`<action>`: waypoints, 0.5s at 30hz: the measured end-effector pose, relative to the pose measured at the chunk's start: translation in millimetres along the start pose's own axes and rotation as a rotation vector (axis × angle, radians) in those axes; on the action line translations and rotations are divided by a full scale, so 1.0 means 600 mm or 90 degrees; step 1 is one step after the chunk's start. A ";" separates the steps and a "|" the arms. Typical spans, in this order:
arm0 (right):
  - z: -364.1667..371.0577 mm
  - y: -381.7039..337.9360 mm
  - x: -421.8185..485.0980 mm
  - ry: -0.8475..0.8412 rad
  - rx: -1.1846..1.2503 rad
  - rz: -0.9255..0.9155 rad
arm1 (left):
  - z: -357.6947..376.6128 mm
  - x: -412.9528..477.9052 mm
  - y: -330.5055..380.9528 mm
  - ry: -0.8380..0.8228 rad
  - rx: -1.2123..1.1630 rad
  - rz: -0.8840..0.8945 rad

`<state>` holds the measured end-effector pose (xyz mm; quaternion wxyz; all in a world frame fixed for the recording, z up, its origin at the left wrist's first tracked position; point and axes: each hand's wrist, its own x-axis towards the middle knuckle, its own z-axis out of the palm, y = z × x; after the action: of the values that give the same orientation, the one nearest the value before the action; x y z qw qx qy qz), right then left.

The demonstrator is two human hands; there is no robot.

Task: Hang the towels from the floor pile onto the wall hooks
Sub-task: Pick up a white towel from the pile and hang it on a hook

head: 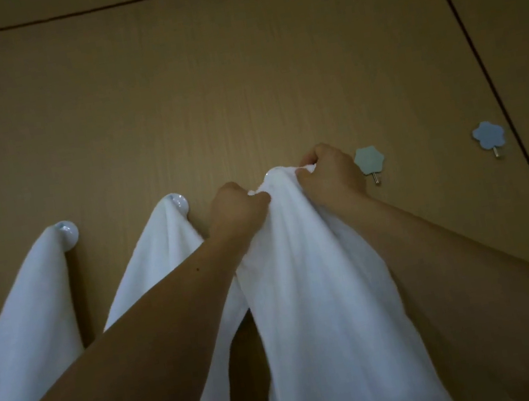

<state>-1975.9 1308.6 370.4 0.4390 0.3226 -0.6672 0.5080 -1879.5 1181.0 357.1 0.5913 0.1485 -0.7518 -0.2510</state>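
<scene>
Towel [310,279] just left of green flower hook [368,160], top edge bunched in fists: left grip [237,211], right grip [328,176] both pinching cloth. Farther left of that hook, two hung towels [161,258] (round white hooks [181,202]); right, blue flower hook [487,134].

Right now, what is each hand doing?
Left hand: closed, gripping the towel near its top.
Right hand: closed, gripping the same towel.

Tan wood-grain wall panels [170,94], dark seams [479,62]
</scene>
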 end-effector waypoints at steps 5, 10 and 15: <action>-0.019 -0.003 -0.030 -0.132 -0.060 0.021 | -0.013 -0.014 0.021 -0.165 -0.033 -0.162; -0.023 -0.001 -0.057 -0.026 -0.195 -0.038 | -0.029 -0.017 0.035 -0.173 0.276 -0.046; -0.020 -0.002 -0.076 -0.050 -0.097 -0.222 | -0.015 -0.028 0.037 0.019 0.338 0.353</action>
<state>-1953.2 1318.7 330.7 0.5169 0.4185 -0.6545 0.3594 -1865.1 1206.6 357.3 0.5887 0.0913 -0.7935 0.1244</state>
